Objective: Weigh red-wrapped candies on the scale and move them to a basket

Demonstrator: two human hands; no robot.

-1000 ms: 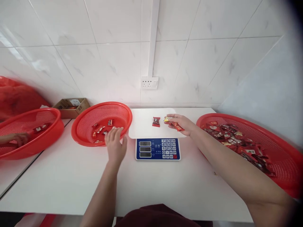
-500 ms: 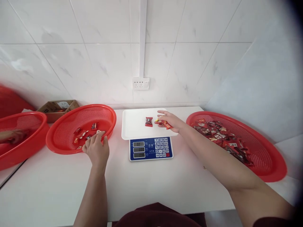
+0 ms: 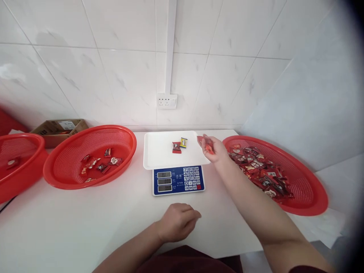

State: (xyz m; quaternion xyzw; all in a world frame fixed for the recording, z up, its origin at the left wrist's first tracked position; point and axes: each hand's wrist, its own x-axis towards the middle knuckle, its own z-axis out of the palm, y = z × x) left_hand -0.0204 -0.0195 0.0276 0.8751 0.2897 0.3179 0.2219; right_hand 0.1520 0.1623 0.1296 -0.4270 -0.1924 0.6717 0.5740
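Observation:
A digital scale with a blue keypad panel (image 3: 178,180) and a white weighing tray (image 3: 159,151) stands in front of me. On the tray lie a small red-and-brown wrapped candy (image 3: 176,147) and a yellow wrapped candy (image 3: 184,142), side by side. Above the tray's right edge, my right hand (image 3: 214,148) is closed around red wrapped candies (image 3: 209,147); how many is unclear. My left hand (image 3: 179,223) hovers near the table's front edge, below the scale, with its fingers curled in. No object shows in it, though its palm faces away.
Several wrapped candies lie in the red basket (image 3: 61,167) on the left. A fuller red basket (image 3: 313,189) of candies is at right. Another red basket (image 3: 24,180) stands far left, with a cardboard box (image 3: 48,131) behind. A wall socket (image 3: 167,101) is above the scale.
My left hand has left the left basket and come to the table before the scale. The yellow candy now lies on the tray. My right hand has drawn right. Another person's hand has left the far-left basket.

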